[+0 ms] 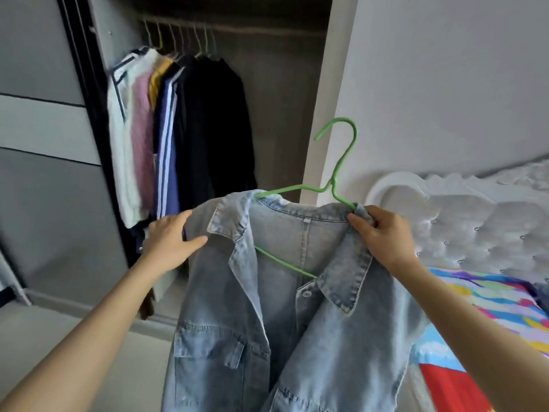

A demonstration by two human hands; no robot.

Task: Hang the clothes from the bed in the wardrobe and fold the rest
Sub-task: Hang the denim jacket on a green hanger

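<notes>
A light blue denim jacket [285, 307] hangs on a green wire hanger [338, 162] in front of me, collar open and front facing me. My right hand [383, 233] pinches the jacket's right shoulder together with the hanger's end. My left hand [169, 236] holds the jacket's left shoulder, thumb on the front and fingers behind the cloth. The hanger's hook points up, free in the air. The open wardrobe [267, 84] is ahead on the left, with its rail [231, 26] at the top.
Several garments [178, 132] hang at the left end of the rail, white, pink and dark ones. The rail's right part is bare. A sliding door [44, 144] stands at the left. A bed with a colourful sheet [490, 307] and a white tufted headboard [460, 227] is at the right.
</notes>
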